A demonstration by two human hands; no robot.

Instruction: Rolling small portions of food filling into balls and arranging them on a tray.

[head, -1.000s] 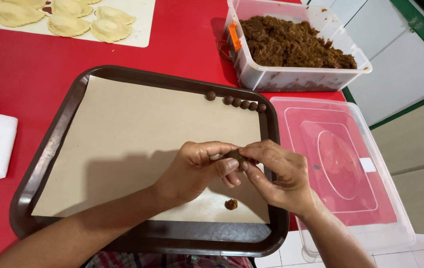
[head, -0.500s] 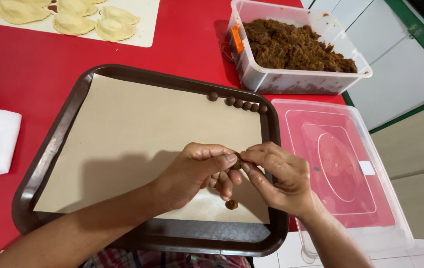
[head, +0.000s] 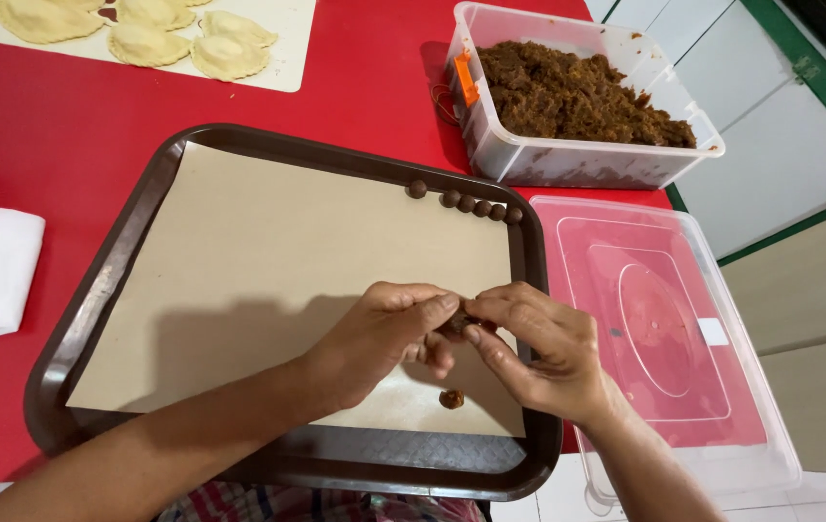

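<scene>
Both hands over tray (head: 94, 319): left hand (head: 384, 338) and right hand (head: 539, 348) pinch a small brown lump (head: 457, 324) between closed fingertips. Looks soft, sticky, light; best held gently by fingertips. One ball (head: 451, 398) below, five balls (head: 466, 203) at tray edge. Tub (head: 587, 159) holds brown filling (head: 577, 92); lid (head: 664, 329) beside.

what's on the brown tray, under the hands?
The brown tray carries tan paper. On it: five small brown balls along the far edge, one lump below the hands. Left hand and right hand cover paper beneath.
</scene>
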